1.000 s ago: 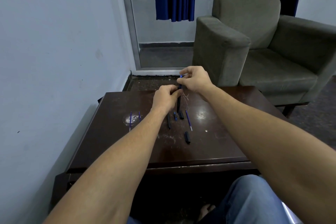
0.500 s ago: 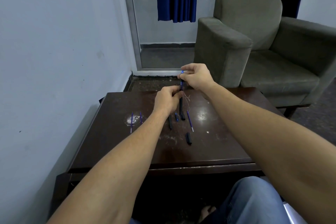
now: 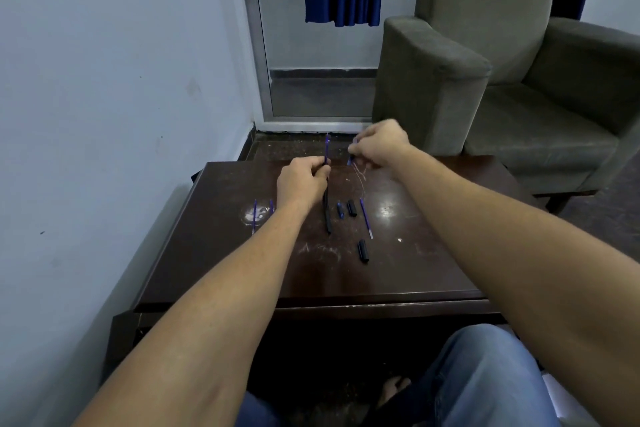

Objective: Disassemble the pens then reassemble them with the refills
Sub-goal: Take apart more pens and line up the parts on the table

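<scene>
Dark surface (image 3: 214,270) carrying loose pen parts, spread apart, likely so pieces stay sorted. Left hand (image 3: 302,180) clamped on black barrel (image 3: 326,208), lower end angled down toward surface, refill (image 3: 327,148) sticking up out of top. Right hand (image 3: 379,146) pinched on small blue piece (image 3: 350,159), held just beside refill, probably a tip or end cap. Spare refills (image 3: 255,217) at left, another refill (image 3: 366,218) and caps (image 3: 363,250) mid-surface.
</scene>
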